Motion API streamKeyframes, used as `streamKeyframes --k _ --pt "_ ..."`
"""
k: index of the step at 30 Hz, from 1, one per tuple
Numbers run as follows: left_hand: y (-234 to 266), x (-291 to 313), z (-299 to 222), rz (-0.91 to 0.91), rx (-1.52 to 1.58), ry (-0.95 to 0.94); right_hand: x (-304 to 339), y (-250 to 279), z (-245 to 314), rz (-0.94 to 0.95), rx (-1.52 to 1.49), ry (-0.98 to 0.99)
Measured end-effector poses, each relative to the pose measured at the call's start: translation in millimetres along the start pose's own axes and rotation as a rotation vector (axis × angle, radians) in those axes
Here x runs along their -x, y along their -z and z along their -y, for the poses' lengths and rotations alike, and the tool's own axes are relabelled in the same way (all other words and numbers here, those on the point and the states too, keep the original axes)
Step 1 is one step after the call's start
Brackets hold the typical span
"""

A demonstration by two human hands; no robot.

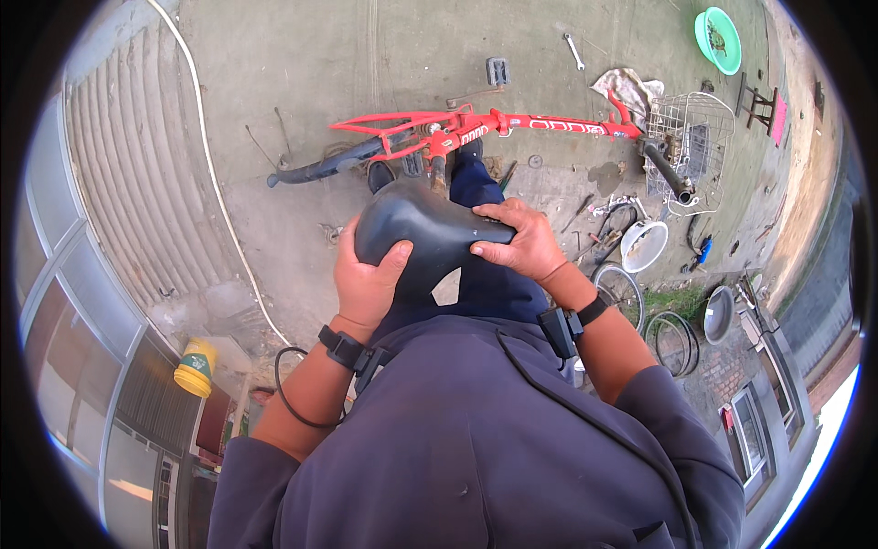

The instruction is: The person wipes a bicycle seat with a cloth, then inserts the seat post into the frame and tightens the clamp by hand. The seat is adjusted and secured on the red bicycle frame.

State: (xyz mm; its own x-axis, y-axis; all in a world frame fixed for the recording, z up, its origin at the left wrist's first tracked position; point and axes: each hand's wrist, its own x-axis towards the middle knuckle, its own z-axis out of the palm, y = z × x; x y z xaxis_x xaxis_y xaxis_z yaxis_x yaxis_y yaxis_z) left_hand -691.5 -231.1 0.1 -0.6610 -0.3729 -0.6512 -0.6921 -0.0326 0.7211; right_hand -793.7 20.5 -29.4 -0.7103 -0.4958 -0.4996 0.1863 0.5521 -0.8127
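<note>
Both of your hands were closed on the black saddle [430,220], which sat in front of your lap, above your legs, with its narrow nose pointing to your right. Your left hand [368,279] gripped the broad rear part, thumb laid over the top and the fingers mostly hidden round the side. Your right hand [530,245] pinched the nose, thumb on the near side and fingers on the far side. You had a dark strap with a small device on each wrist.

Just beyond the saddle, the seat post [439,170] rose from the red bicycle frame [567,125] and met the saddle's far edge; you could not tell from this view how the two were joined. The frame stretched across in front of you, a black mudguard [334,163] at its left end and a dark tube [670,169] at its right, beside a wire basket [709,137]. One pedal [497,71] showed on the far side.

Farther off on the ground lay a wrench [573,52], and a pale cloth [631,84] rested near the frame's right end. A green basin [716,42] stood at the far right, a white bowl [644,247] nearer your right arm, and a yellow bucket [194,368] to your left.
</note>
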Motion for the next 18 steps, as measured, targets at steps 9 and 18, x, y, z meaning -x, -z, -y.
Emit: streamKeyframes --k 9,18 --pt "-8.9 -8.9 13.9 -0.056 0.024 -0.043 -6.8 -0.1 -6.7 -0.002 0.056 -0.061" --pt "-8.4 -8.0 17.8 -0.068 -0.003 -0.006 -11.2 -2.7 -10.3 0.056 0.044 -0.125"
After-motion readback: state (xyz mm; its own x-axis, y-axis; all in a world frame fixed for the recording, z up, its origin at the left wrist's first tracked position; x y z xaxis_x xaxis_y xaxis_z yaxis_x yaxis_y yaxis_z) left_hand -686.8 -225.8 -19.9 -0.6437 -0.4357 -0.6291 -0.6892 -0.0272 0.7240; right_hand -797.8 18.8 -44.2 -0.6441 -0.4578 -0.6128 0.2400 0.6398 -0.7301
